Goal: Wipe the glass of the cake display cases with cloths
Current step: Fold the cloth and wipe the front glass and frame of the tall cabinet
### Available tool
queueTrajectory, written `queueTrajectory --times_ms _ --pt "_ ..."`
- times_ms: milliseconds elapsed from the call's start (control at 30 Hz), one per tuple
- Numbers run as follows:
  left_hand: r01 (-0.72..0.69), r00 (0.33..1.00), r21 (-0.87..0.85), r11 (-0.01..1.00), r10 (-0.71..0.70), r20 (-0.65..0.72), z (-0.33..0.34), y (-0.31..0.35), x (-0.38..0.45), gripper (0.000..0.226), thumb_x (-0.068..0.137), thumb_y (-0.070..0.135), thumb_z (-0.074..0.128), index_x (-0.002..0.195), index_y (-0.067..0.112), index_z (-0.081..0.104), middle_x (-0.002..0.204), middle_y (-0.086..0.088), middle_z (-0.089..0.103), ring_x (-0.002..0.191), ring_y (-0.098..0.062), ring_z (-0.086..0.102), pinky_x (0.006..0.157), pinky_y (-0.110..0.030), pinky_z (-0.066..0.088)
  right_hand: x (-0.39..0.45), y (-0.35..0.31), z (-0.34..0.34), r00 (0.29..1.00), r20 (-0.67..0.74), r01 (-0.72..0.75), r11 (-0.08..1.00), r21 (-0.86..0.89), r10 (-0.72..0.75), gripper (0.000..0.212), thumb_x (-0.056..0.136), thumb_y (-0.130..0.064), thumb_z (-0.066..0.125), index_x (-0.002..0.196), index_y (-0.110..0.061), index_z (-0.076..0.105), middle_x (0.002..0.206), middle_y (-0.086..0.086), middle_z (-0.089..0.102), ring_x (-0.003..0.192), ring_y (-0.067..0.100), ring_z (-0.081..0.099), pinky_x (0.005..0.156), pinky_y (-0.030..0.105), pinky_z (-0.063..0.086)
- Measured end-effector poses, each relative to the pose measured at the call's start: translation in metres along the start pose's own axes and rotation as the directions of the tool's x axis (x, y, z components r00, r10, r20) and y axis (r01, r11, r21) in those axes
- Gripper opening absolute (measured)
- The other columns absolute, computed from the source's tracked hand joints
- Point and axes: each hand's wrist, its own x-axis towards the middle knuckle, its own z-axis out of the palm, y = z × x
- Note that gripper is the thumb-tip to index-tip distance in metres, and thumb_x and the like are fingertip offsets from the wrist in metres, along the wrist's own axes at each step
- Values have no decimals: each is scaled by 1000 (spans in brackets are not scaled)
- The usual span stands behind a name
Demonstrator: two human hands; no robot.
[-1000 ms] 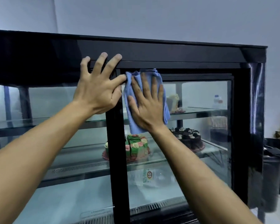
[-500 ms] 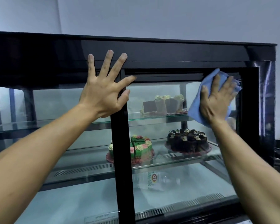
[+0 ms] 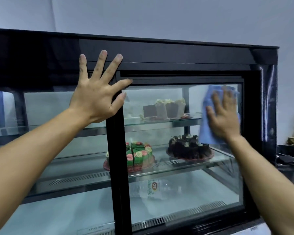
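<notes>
**Cloth flat on the right pane, left hand braced on the frame**

Your right hand (image 3: 223, 116) lies flat with straight fingers on the blue cloth (image 3: 206, 131), pressing it against the glass (image 3: 176, 189) of the right-hand door, at about 2 o'clock on that pane, just beside the black right frame post (image 3: 252, 124). The hand and cloth look blurred. The cloth shows above the fingertips and hangs below the palm at 7 o'clock from the hand.

Your left hand (image 3: 97, 95) is spread wide and unclenched, holding nothing; the palm rests on the top of the black centre post (image 3: 120, 175) and the fingers reach up onto the dark top frame (image 3: 176, 55) of the display case.

Behind the glass, cake slices (image 3: 165, 108) sit on the upper shelf. On the middle shelf a green cake (image 3: 137, 155) sits at 6 o'clock from your left hand, and a chocolate cake (image 3: 188, 146) at 7 o'clock from your right. A water bottle (image 3: 156, 189) lies on its side on the floor of the case.
</notes>
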Motion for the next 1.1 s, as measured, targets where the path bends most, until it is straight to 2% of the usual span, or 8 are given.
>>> queueTrajectory --times_ms 100,200,367,500,667,833,967,1100 --pt "8 1000 18 1000 -8 -2 0 2 1 50 102 53 40 143 33 60 173 -8 15 160 -40 6 117 -79 2 6 29 -14 969 53 -244 966 88 240 94 97 -77 3 164 -14 20 170 23 13 156 43 10 125 61 9" --pt "-3 1000 32 999 2 25 -3 2 1 51 102 52 39 145 33 58 174 -9 11 160 -41 4 117 -80 2 10 -47 -3 930 -40 -361 929 81 365 80 102 -65 13 164 -15 23 167 31 10 155 50 9 123 64 8" --pt "-178 984 53 983 176 27 -6 0 8 53 103 40 37 152 27 52 174 -10 12 160 -39 7 117 -79 2 -41 -217 20 982 -61 186 977 108 -180 66 104 -60 28 162 -28 31 171 19 8 158 43 4 127 61 6" --pt "-475 876 91 875 461 140 -5 -6 28 59 105 37 26 160 21 37 170 -7 25 159 -36 15 126 -64 11 -50 -179 23 901 -62 433 898 76 -429 60 105 -53 42 160 -30 36 170 13 22 158 38 13 126 61 14" --pt "-554 823 154 818 511 248 -5 -6 33 64 105 50 10 163 29 28 167 1 28 160 -34 4 128 -58 6 -35 -32 19 995 -79 -63 998 12 64 66 108 -59 20 163 -23 25 170 21 17 157 44 11 124 65 15" --pt "-548 825 161 821 498 266 -7 -5 33 66 105 49 4 163 26 25 168 3 23 161 -30 3 128 -57 5 -25 -87 12 852 -97 -503 855 126 515 80 102 -64 8 164 -18 23 169 26 10 157 47 8 127 58 3" --pt "-520 841 164 838 469 269 -9 -3 32 68 106 48 4 163 20 27 168 0 25 161 -28 5 129 -56 7 -67 -224 26 997 -72 32 989 146 -22 63 108 -55 25 163 -24 28 171 20 9 158 42 5 128 58 7" --pt "-507 844 159 847 450 293 -8 -3 32 67 105 47 1 163 22 26 168 2 23 161 -27 3 129 -55 6 -90 -206 31 888 -37 458 876 149 -458 59 105 -46 48 160 -28 34 170 11 21 159 37 12 128 55 13"
